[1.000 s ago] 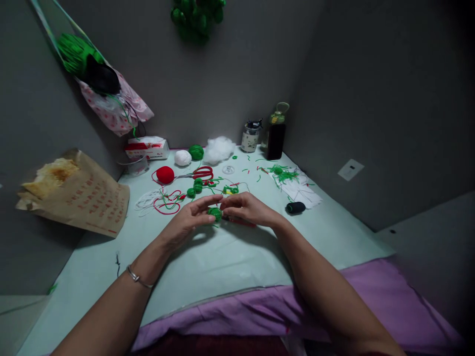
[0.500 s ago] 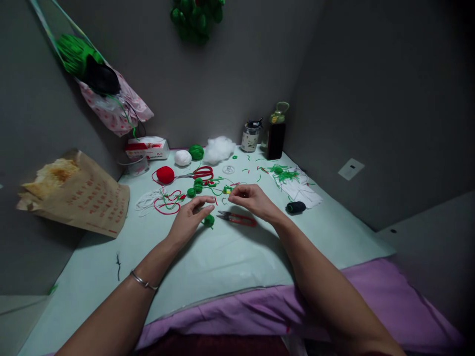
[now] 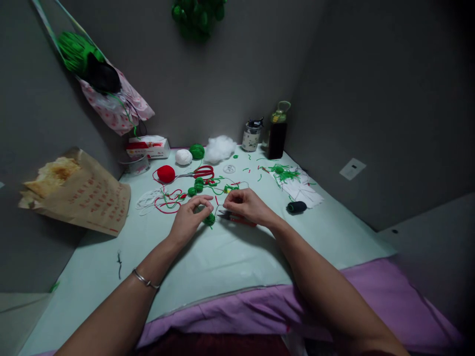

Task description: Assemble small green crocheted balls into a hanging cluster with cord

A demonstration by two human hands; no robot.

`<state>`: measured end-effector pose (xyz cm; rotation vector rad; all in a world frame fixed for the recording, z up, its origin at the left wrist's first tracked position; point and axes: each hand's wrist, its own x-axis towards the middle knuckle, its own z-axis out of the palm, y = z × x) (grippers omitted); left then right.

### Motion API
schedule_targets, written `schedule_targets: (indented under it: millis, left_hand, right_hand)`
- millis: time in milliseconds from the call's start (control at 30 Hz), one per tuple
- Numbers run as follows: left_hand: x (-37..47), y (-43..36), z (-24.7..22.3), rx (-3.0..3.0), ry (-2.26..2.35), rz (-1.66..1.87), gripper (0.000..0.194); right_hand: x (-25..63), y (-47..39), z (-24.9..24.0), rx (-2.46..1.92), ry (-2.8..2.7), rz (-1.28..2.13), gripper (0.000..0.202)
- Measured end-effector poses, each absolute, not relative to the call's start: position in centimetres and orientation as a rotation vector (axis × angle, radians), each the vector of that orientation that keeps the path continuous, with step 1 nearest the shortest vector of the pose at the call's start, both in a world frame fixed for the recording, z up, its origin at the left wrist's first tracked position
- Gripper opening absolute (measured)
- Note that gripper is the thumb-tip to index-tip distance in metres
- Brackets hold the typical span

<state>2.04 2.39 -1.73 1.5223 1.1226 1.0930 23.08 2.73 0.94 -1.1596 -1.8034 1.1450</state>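
Observation:
My left hand [image 3: 189, 217] hovers over the middle of the pale table, its thumb and fingertips drawn near each other; what lies between them is too small to tell. A small green yarn ball [image 3: 210, 219] shows just beside its thumb. To the right, my right hand [image 3: 247, 205] has its fingers pinched, and anything in the pinch is too fine to make out. Beneath it lie red-handled thread snips [image 3: 237, 218], partly hidden, with the blades toward my left hand. Green crocheted pieces [image 3: 199, 185] and red yarn [image 3: 166, 211] lie beyond my left hand.
Farther back are red scissors [image 3: 202, 172], a red yarn ball [image 3: 166, 174], white stuffing [image 3: 219, 149], a jar [image 3: 251, 137] and a bottle [image 3: 277, 133]. A black thread spool [image 3: 296, 207] lies at right. A paper bag [image 3: 92, 198] stands at left.
My right hand has moved slightly left and down, now covering more of the snips. My left hand has barely moved.

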Motion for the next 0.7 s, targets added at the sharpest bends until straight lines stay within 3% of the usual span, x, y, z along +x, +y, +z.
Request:
schedule_targets:
  millis: [300, 567, 700]
  left_hand:
    - [2.4, 2.2, -2.0, 1.64, 1.136, 1.183, 0.014]
    - [1.1, 3.4, -2.1, 1.462, 1.181, 1.217, 0.023]
    - [-0.2, 3.9, -0.2, 1.824, 1.167, 0.901, 0.023]
  right_hand:
    - [22.4, 2.7, 0.3, -1.133, -1.846, 1.134, 0.025]
    - [23.9, 3.5, 0.7, -1.509, -1.994, 0.702, 0.015]
    - [24.4, 3.3, 0.8, -1.602, -2.097, 0.599, 0.012]
